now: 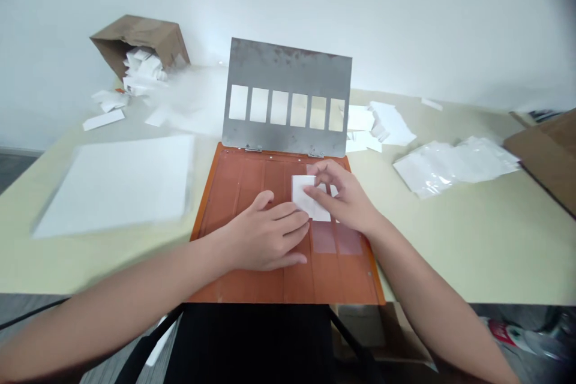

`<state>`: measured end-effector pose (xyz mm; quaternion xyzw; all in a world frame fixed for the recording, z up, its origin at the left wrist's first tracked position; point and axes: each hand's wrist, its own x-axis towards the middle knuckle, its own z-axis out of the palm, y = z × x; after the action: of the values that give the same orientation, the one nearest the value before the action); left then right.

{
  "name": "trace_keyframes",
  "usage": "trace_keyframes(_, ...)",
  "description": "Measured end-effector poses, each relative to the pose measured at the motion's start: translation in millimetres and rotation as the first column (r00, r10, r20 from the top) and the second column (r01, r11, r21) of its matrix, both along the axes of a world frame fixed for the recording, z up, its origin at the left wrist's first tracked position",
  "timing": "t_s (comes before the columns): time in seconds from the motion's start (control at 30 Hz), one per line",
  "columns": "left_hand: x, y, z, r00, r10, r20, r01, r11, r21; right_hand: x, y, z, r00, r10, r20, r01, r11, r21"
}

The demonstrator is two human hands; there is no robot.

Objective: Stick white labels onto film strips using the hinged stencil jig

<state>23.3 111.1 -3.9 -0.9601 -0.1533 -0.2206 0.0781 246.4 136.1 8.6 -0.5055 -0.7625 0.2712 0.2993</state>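
Note:
My right hand pinches a small white card between thumb and fingers over the orange-brown board. Its other fingers are curled, partly hiding more white pieces below. My left hand lies palm down with fingers apart, its fingertips beside the card's lower left edge. Clear film strips stick out below the white pieces on the board's right side. Hinged to the board's back edge, a grey metal plate with a row of several rectangular windows stands raised.
A large white sheet stack lies at left. Behind it, a tipped cardboard box spills white scraps. White cards and clear plastic sleeves lie at right, near another cardboard box. The table's front edge runs just below the board.

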Motion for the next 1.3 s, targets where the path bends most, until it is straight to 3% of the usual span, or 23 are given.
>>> trace_keyframes(0.1,-1,4,3.3,0.998,-0.028,0.051,0.030,0.999,-0.030,26,5,12.8,0.991,-0.102,-0.085,0.105,0.994,0.040)
trace_keyframes(0.2,-2,8,3.9,0.997,-0.023,0.069,0.030,0.994,-0.102,72,8,22.0,0.930,-0.345,0.126,0.329,0.935,0.129)
trace_keyframes(0.23,-2,10,4.0,0.997,-0.017,0.077,0.027,0.992,-0.121,89,8,22.4,0.856,-0.457,0.239,0.427,0.888,0.168)
trace_keyframes(0.33,-1,14,6.8,0.997,0.004,0.082,0.008,0.989,-0.150,135,8,16.9,0.638,-0.603,0.479,0.584,0.784,0.209)
trace_keyframes(0.43,4,16,16.2,0.999,0.040,0.020,-0.036,0.983,-0.183,161,7,12.9,0.493,-0.700,0.517,0.624,0.699,0.350)
trace_keyframes(0.53,11,17,30.0,0.993,0.083,-0.085,-0.103,0.960,-0.260,162,9,19.6,0.521,-0.717,0.463,0.616,0.691,0.378)
trace_keyframes(0.67,25,25,41.0,0.975,0.134,-0.176,-0.192,0.907,-0.373,138,27,30.3,0.616,-0.652,0.442,0.537,0.758,0.369)
trace_keyframes(0.77,31,33,36.5,0.971,0.178,-0.157,-0.228,0.883,-0.411,119,43,28.2,0.735,-0.540,0.411,0.434,0.840,0.326)
trace_keyframes(0.87,30,38,25.5,0.972,0.206,-0.111,-0.234,0.873,-0.427,118,43,24.5,0.740,-0.502,0.448,0.411,0.864,0.289)
trace_keyframes(0.93,26,39,18.3,0.975,0.203,-0.091,-0.223,0.875,-0.430,129,32,26.3,0.683,-0.526,0.507,0.495,0.843,0.208)
trace_keyframes(1.0,23,39,13.2,0.978,0.194,-0.076,-0.207,0.880,-0.428,143,17,30.7,0.602,-0.576,0.554,0.635,0.765,0.106)
trace_keyframes(1.13,22,36,9.5,0.987,0.158,-0.023,-0.153,0.898,-0.413,163,2,35.0,0.443,-0.662,0.604,0.771,0.625,0.120)
trace_keyframes(1.3,25,31,10.7,0.990,0.140,0.005,-0.127,0.912,-0.391,168,12,28.3,0.437,-0.680,0.589,0.827,0.561,0.033)
